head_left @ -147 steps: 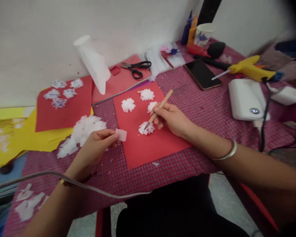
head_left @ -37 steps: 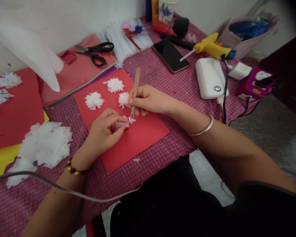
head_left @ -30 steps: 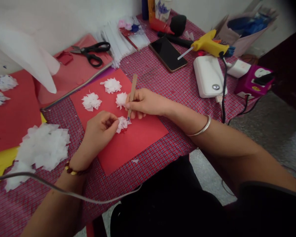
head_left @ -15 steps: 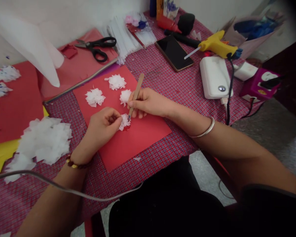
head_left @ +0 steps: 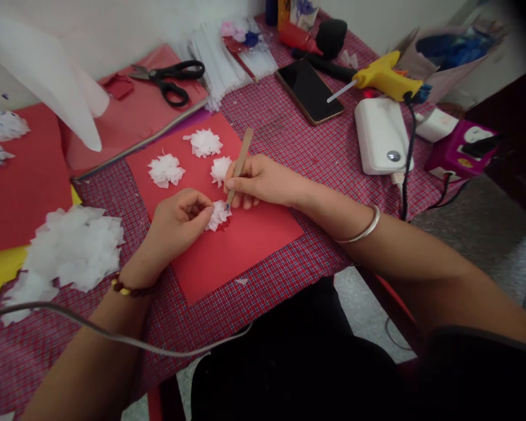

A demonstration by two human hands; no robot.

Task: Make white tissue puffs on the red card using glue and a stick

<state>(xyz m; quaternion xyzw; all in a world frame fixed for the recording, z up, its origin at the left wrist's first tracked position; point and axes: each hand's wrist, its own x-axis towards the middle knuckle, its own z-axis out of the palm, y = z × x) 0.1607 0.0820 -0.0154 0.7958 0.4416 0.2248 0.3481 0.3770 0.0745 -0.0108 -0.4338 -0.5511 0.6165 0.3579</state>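
1. Right hand [head_left: 255, 180]: grip pinched firmly around the stick [head_left: 244, 153], whose blue-marked lower end met the right edge of the tuft [head_left: 218, 216].
2. Left hand [head_left: 177, 221]: thumb and forefinger were drawn almost together at the tuft's left edge. Whether paper was pinched between them could not be determined.
3. The tuft lay on the red sheet [head_left: 245, 248], between both hands, with a glossy patch [head_left: 224, 226] at its lower right.
4. Hazard, as judged: if the patch was wet glue, a sideways push could have slid the tuft and smeared the sheet. Had glue clung to the stick, lifting could have torn pieces away.
5. The neighbouring tuft [head_left: 220, 169] sat just beside the right fingers; a careless knuckle could have flattened it.
6. The pile [head_left: 76, 248] rested on the bench [head_left: 274, 143], left of the sheet. The cable [head_left: 114, 336] crossed before the left forearm and might have snagged it.
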